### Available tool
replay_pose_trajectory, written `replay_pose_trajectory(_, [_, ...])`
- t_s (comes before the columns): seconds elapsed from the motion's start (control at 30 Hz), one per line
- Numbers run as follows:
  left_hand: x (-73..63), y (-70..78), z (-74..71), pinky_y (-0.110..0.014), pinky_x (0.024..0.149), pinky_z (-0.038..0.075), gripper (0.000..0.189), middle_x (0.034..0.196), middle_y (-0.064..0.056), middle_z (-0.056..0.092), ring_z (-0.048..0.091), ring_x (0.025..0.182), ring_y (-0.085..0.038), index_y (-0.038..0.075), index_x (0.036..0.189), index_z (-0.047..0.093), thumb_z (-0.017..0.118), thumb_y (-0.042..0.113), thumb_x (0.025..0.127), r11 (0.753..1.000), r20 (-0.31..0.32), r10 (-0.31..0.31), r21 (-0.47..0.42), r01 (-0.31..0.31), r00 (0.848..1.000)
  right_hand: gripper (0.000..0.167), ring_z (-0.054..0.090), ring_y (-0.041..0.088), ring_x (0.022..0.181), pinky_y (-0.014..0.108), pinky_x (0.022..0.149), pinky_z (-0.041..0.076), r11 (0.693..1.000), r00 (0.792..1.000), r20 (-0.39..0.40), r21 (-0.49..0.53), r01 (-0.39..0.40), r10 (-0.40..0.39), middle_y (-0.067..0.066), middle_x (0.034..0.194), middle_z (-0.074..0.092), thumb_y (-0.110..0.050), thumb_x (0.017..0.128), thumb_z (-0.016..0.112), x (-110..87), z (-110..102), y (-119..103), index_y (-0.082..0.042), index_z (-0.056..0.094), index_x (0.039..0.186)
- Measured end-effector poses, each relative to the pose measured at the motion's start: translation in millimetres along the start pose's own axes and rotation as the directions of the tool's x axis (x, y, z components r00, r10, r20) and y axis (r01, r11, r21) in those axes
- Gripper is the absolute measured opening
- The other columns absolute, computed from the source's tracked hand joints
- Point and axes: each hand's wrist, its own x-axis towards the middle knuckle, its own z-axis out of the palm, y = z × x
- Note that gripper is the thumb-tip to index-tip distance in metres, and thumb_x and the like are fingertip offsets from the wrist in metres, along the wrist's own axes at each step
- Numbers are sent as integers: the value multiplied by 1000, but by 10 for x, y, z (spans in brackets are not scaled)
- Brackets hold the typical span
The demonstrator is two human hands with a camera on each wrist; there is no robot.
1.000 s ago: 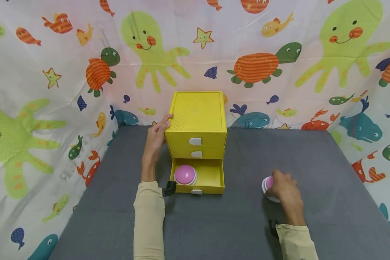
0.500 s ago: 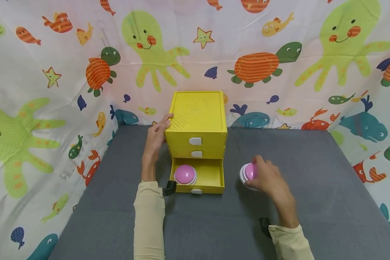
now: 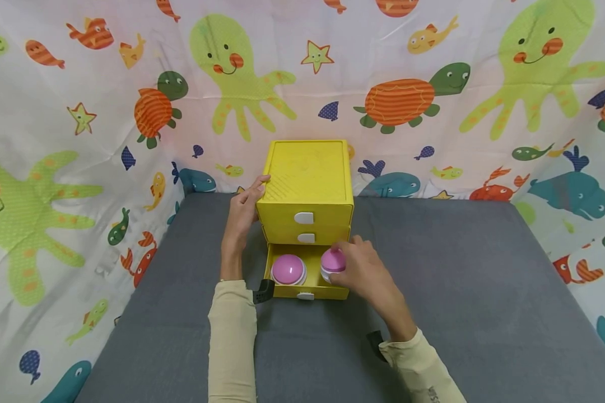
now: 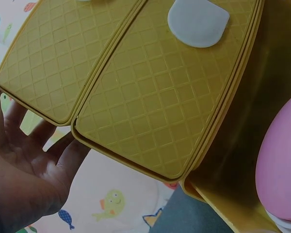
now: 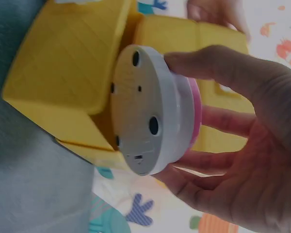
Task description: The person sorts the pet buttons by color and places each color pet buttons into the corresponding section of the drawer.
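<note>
A yellow drawer cabinet [image 3: 305, 173] stands on the grey surface with its bottom drawer [image 3: 284, 292] pulled out. One round push button [image 3: 288, 270] with a pink dome and white base sits at the drawer's left side. My left hand [image 3: 243, 215] rests against the cabinet's left side, and the left wrist view shows its fingers [image 4: 70, 155] extended along that side. My right hand [image 3: 368, 274] grips a second pink-domed push button [image 3: 331, 262] over the drawer's right side. In the right wrist view its white base [image 5: 140, 116] is tilted, showing dark spots underneath.
Two upper drawers with white handles [image 3: 304, 218] are closed. Behind and beside the grey table [image 3: 459, 268] hangs a white cloth [image 3: 333, 78] printed with sea animals. A black wrist strap piece [image 3: 264, 291] sits just left of the open drawer.
My right hand has carried the second push button leftward from the table at the right to over the drawer. The left hand and cabinet stay in place.
</note>
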Motion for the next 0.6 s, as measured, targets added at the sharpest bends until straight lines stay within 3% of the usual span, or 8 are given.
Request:
replay_pose_trajectory(0.43, [28,-15,-18,-57,114,50,46,157,12,56,50,148,-16,24,144,66,54,48,106,1000,-7,-2,-1,2,1000,41,58,31,90,44,80,56,992,997,-32,-107,73,-77,15,102,66,-17,73,95,202,370,-57,-4,75,107])
replay_pose_trajectory(0.6, [45,-31,-7,-57,114,49,45,157,12,56,50,148,-16,25,144,66,55,48,106,1000,-5,-18,1,18,1000,37,58,28,80,43,70,52,978,993,-39,-179,105,-114,12,90,65,-15,71,96,258,477,-21,-4,73,98])
